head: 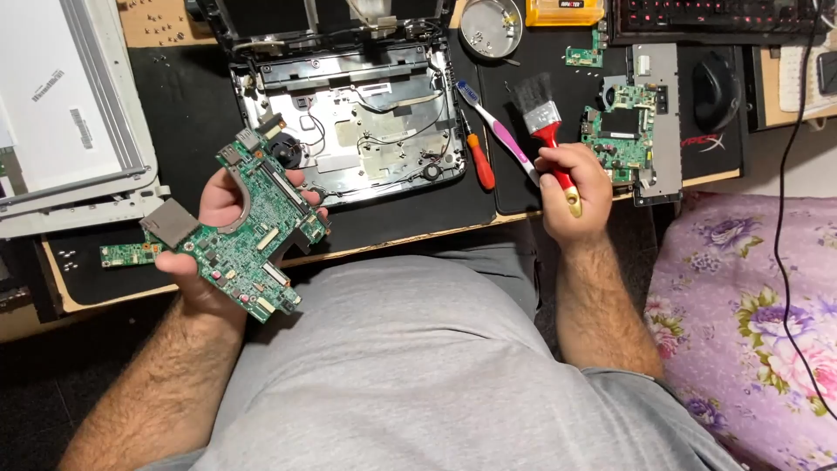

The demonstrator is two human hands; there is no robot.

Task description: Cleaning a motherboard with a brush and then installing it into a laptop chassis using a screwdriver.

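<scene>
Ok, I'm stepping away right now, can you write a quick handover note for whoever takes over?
Left hand: holds the green circuit board up off the desk, component side to the camera.
Right hand: grips a red-handled paintbrush, bristles up, over the black mat.
On the desk: opened laptop base, orange screwdriver, toothbrush, second board, metal dish.
Done: board is out of the base.
Left: brush has not touched the board yet.

Green circuit board (248,228), red-handled black-bristled brush (547,133), orange screwdriver (479,166), pink-and-white toothbrush (497,131), purple floral cloth (750,305), grey shirt (418,366)
</scene>
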